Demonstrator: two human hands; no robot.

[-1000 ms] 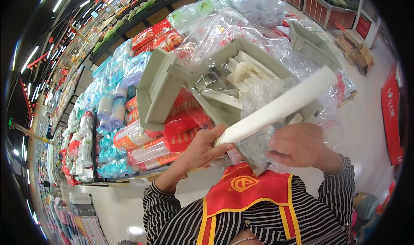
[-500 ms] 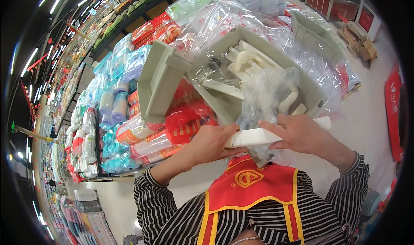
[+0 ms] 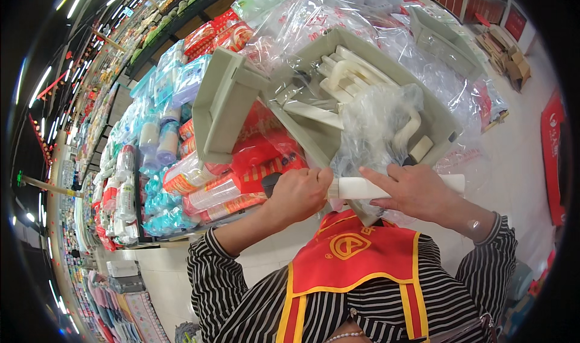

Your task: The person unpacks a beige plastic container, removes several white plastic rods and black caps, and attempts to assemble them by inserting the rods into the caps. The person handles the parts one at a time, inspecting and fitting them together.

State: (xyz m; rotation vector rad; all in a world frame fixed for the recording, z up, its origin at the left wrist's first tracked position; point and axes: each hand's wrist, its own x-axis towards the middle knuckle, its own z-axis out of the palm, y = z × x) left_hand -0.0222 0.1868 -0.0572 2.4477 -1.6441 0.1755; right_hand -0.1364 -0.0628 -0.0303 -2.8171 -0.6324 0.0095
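Note:
My left hand (image 3: 300, 192) is closed around a white tube (image 3: 356, 188) close to its dark end (image 3: 270, 183). My right hand (image 3: 417, 193) lies over the same tube further right, fingers wrapped on it. The tube sits level in front of my chest. Just behind it hangs a crumpled clear plastic bag (image 3: 374, 125). The bag spills out of a grey-green plastic box (image 3: 448, 128) that holds several white curved parts (image 3: 356, 71). A matching grey-green panel (image 3: 222, 110) stands tilted at the box's left.
Red wrapped packs (image 3: 257, 159) and rolls lie under the box. Shelves of blue and white packaged goods (image 3: 151, 137) run along the left aisle. More clear-wrapped stock (image 3: 314, 17) is piled behind. Cardboard boxes (image 3: 501, 47) and a red sign (image 3: 553, 150) stand at the right on the pale floor.
The white tube pointed up to the right a second ago. It has swung down to level, and both hands have come lower and nearer my chest.

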